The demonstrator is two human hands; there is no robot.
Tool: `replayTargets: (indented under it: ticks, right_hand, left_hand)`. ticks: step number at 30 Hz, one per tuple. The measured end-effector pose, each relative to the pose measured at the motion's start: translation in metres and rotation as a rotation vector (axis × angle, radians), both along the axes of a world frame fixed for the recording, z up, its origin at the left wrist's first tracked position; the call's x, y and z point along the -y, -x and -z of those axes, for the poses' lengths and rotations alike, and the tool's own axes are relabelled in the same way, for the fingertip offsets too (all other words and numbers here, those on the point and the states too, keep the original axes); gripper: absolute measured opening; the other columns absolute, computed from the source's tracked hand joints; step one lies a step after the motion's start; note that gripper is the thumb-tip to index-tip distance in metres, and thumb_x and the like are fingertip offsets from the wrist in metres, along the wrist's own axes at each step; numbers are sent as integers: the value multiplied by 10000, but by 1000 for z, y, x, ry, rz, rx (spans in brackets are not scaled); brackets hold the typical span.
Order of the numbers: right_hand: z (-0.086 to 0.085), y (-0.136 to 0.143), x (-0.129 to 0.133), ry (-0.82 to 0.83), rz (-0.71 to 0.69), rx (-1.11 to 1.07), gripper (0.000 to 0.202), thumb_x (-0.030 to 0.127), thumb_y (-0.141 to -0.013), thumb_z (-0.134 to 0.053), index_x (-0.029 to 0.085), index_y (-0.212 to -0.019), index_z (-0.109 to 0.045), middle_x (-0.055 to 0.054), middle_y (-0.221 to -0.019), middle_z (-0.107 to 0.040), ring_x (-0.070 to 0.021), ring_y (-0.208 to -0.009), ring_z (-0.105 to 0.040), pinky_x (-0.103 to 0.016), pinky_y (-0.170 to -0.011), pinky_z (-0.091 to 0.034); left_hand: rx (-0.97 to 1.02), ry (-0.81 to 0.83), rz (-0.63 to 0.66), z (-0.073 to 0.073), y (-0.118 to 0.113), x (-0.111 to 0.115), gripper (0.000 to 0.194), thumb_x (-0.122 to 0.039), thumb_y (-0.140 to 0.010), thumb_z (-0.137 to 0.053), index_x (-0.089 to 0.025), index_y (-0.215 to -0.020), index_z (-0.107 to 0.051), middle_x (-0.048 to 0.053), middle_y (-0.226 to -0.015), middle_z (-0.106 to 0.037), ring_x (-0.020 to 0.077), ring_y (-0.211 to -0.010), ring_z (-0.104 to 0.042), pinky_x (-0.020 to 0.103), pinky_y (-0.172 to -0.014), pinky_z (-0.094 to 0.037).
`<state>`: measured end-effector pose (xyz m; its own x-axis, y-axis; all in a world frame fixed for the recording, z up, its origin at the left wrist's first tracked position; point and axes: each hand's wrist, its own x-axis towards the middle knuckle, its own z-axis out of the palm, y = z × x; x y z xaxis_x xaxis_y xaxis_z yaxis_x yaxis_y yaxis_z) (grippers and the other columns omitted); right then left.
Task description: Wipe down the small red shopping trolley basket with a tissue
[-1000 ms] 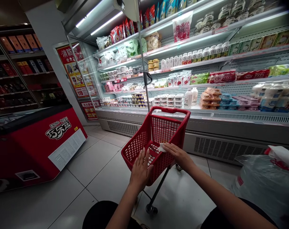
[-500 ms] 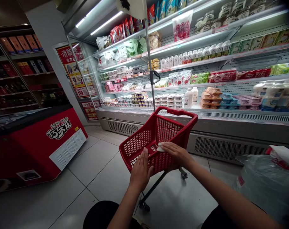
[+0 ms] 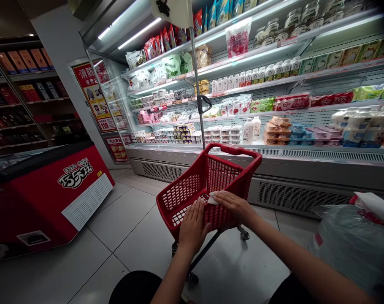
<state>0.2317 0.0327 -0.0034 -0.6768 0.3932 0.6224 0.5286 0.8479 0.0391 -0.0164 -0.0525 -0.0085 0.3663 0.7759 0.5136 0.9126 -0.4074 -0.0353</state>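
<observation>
A small red plastic shopping cart (image 3: 223,169) with lattice walls stands right in front of me, a pole rising at its back. My right hand (image 3: 233,204) presses a folded white wipe (image 3: 213,197) onto the rim of the cart's near side. Flat on the same near side, left of the wipe, lies my left hand (image 3: 192,226), its fingers stretched out and nothing in it. Most of the wipe is covered by the right fingers. The basket's lattice floor shows between its walls.
Behind the cart runs a lit refrigerated display case (image 3: 274,169) stocked with dairy goods. A red chest freezer (image 3: 52,202) stands to the left. Large clear plastic-wrapped bottles (image 3: 344,245) sit close by on the right. Grey floor tiles (image 3: 122,236) surround the cart.
My left hand has slid slightly right along the cart's near side, closer to my right hand. The right hand keeps the wipe on the rim. The view has shifted a little.
</observation>
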Motion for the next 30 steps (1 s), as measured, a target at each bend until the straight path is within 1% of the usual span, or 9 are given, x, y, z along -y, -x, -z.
replayTargets:
  ticks: [2,5,7,9,14,17,22,25,30]
  right_hand:
    - [-12,-31,-15,-19,89,-36,684,61,-918,-483,278,-1566,-454,-36,-1549,-559,-196,-1432,-513,-450,-1221,-427]
    - [-25,-68,-34,-40,210,-54,653,44,-944,-423,263,-1557,-467,-44,-1567,-538,-212,-1440,-505,-480,-1224,-424]
    - [-27,-74,-38,-60,282,-75,626,47,-949,-411,239,-1540,-487,-59,-1566,-540,-226,-1439,-507,-500,-1221,-427]
    - [-23,-65,-35,-69,316,-85,604,50,-951,-413,217,-1524,-503,-74,-1553,-553,-234,-1440,-505,-507,-1218,-430]
    - [-14,-39,-23,-63,195,-10,633,44,-958,-402,230,-1562,-446,-52,-1592,-509,-193,-1466,-471,-448,-1220,-430]
    - [-26,-62,-35,-81,204,8,667,22,-935,-376,244,-1559,-457,-38,-1584,-518,-183,-1431,-514,-446,-1209,-439]
    - [-48,-113,-64,-103,432,-59,686,4,-885,-372,237,-1510,-534,-62,-1553,-552,-239,-1389,-561,-495,-1180,-465]
    - [-41,-102,-60,-84,416,-97,655,17,-917,-335,225,-1505,-537,-75,-1564,-539,-236,-1424,-524,-498,-1207,-435]
    - [-10,-25,-24,-56,272,-61,611,26,-920,-426,203,-1494,-540,-67,-1555,-552,-210,-1448,-497,-419,-1238,-405]
  left_hand:
    - [-1,23,30,-3,5,3,869,-441,-1055,-466,-238,-1670,114,80,-1720,-270,260,-1565,-317,481,-1261,-340]
    - [16,62,57,-7,8,5,873,-443,-1053,-477,-256,-1669,113,61,-1717,-284,255,-1562,-326,486,-1261,-343]
    - [27,81,68,-8,6,6,883,-443,-1046,-496,-257,-1672,98,56,-1717,-285,258,-1563,-323,492,-1262,-339]
    - [36,86,81,-9,4,6,906,-460,-1032,-523,-249,-1674,81,63,-1717,-281,266,-1568,-312,499,-1266,-331]
    - [44,77,94,-10,6,6,928,-489,-1016,-550,-242,-1677,53,75,-1713,-292,271,-1570,-306,498,-1271,-320]
    - [39,89,92,-11,10,8,919,-479,-1017,-550,-243,-1678,44,68,-1714,-291,260,-1570,-306,483,-1276,-316]
    - [37,69,92,-12,14,9,910,-521,-1020,-532,-250,-1679,33,68,-1713,-294,263,-1568,-309,480,-1279,-309]
    - [34,56,106,-12,14,9,935,-546,-1007,-543,-245,-1680,32,75,-1713,-293,271,-1568,-309,480,-1279,-305]
    - [27,54,97,-13,12,8,955,-564,-996,-551,-234,-1680,28,72,-1712,-295,270,-1575,-293,482,-1283,-297]
